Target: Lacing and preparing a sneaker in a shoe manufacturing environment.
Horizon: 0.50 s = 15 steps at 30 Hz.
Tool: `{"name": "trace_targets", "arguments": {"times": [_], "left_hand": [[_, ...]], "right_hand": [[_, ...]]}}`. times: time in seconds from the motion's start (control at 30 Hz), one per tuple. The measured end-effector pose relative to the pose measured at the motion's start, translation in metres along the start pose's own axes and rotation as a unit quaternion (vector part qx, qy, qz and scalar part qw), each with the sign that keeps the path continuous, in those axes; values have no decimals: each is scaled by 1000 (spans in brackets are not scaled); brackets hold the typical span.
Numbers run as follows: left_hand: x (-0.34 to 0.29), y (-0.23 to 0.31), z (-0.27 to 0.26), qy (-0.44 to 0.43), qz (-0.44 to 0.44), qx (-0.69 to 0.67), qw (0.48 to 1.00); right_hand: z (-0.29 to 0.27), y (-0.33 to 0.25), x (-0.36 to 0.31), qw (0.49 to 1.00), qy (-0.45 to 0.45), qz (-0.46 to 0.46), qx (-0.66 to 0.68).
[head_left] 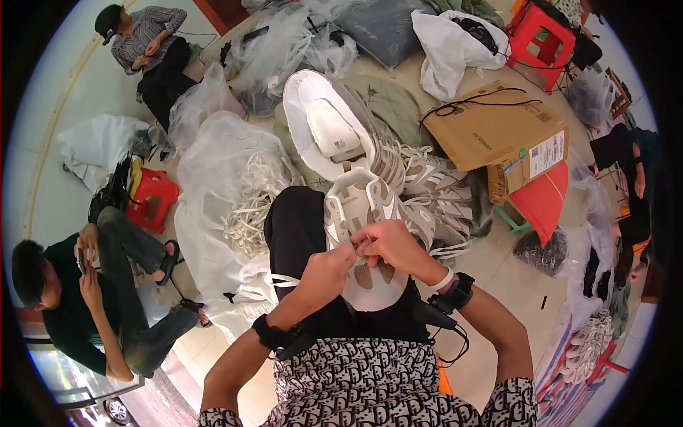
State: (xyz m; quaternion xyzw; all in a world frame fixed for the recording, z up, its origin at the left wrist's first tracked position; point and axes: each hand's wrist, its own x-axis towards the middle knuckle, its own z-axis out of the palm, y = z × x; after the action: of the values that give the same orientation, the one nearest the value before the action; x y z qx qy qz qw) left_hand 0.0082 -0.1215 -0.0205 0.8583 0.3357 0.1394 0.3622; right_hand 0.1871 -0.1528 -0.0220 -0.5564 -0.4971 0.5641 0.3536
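A beige and white sneaker upper without a visible sole lies across my lap, its toe toward me. Over its lacing area my left hand is closed in a pinch on a white shoelace, a stretch of which shows over my left thigh. My right hand meets it there, fingertips also pinched together on the lace; the exact spot is mostly hidden by the fingers. Just beyond stands a nested stack of similar uppers, with several more laced uppers at its right.
A heap of white laces rests on a clear plastic bag at left. Right of the uppers are a cardboard box and a red stool. One person sits at left, another farther back.
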Motion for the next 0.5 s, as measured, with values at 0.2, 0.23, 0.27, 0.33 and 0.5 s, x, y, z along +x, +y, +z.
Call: {"name": "trace_targets", "arguments": {"times": [0.2,0.23,0.27,0.33,0.5], "left_hand": [[4,-1,-9,-21,-128,-133,983],[5,-2,-9,-25,-159,-164,973],[6,-3,-9,-26,-158,-166,973],[9,-3,-10,-29,-133,-119,983],[9,6,-7,-9,-31,4,999]], "right_hand": [[0,-3,0,999,-5,16,29],[0,-2,1,999,-4,17,29],[0,0,1,1000,0,9,27],[3,1,1,1000,2,1,25],[13,5,2,952,88,-153,-249]]}}
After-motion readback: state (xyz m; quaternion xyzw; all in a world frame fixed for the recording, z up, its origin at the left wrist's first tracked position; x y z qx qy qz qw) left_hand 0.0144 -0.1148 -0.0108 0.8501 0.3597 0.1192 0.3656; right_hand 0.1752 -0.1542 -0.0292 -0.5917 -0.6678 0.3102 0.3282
